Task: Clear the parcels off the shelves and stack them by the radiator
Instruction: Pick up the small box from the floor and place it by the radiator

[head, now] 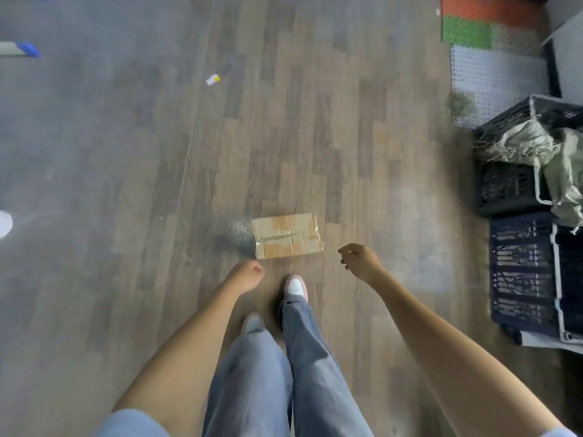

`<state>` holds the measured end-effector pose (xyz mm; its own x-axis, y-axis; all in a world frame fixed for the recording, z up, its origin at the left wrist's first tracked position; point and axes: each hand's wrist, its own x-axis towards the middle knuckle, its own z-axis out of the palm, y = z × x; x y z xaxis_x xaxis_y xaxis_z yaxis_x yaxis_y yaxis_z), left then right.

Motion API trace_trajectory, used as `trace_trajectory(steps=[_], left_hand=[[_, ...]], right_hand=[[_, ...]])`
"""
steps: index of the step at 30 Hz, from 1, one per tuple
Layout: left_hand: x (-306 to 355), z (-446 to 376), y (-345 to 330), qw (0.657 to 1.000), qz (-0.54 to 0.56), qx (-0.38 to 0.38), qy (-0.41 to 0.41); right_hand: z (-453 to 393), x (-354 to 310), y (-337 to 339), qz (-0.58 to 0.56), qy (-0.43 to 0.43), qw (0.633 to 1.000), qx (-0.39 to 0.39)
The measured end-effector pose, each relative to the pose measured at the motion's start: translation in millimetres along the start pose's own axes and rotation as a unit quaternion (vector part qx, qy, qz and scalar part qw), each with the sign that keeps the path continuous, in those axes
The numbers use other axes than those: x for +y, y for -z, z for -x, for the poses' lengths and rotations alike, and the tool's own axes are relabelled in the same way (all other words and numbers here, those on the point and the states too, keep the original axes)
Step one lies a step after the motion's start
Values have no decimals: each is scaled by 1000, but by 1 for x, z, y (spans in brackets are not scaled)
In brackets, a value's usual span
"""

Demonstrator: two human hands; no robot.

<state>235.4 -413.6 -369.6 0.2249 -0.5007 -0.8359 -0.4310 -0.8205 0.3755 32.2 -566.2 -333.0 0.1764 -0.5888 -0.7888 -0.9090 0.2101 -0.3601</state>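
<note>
A small taped cardboard parcel (287, 235) lies flat on the wooden floor just ahead of my feet. My left hand (247, 274) hangs below and left of it, fingers curled under and holding nothing. My right hand (359, 259) hovers just right of the parcel's lower right corner, fingers loosely bent, not touching it. No shelves or radiator are in view.
Dark plastic crates (522, 272) stand stacked at the right edge, one with a pale sack and straw (536, 143) spilling out. Coloured floor mats (492, 42) lie at the far right. A scrap of paper (213, 79) sits on the floor. Blue-capped legs (28, 49) show far left.
</note>
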Motion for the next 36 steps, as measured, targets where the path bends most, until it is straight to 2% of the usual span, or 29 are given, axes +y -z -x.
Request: trace_trajectory(steps=[6, 11, 14, 16, 18, 22, 26, 30, 33, 36], left_hand=[[-21, -69, -27, 996, 33, -51, 63], [-57, -168, -39, 996, 31, -31, 77], [-83, -242, -50, 989, 109, 0, 99], [-100, -292, -59, 968, 215, 12, 130], [-114, -333, -68, 931, 325, 13, 165], [-123, -380, -81, 889, 418, -51, 178], [-107, -364, -65, 895, 413, -2, 172], [-79, -304, -21, 896, 413, 46, 154], [-44, -243, 29, 892, 408, 31, 192], [4, -177, 85, 868, 442, 18, 227]], right_hand=[[-78, 30, -58, 34, -55, 995, -82], [-176, 32, -98, 41, -59, 997, -37], [-250, 37, -128, 53, -38, 998, -9], [-299, 45, -145, 49, -33, 998, 24], [-339, 54, -157, 6, -51, 997, 50], [-383, 66, -169, -189, -41, 981, 18], [-375, 53, -164, -232, -17, 972, 25], [-324, 22, -140, -277, -20, 958, 77], [-265, -10, -101, -302, -33, 944, 126], [-206, -56, -43, -309, -59, 937, 152]])
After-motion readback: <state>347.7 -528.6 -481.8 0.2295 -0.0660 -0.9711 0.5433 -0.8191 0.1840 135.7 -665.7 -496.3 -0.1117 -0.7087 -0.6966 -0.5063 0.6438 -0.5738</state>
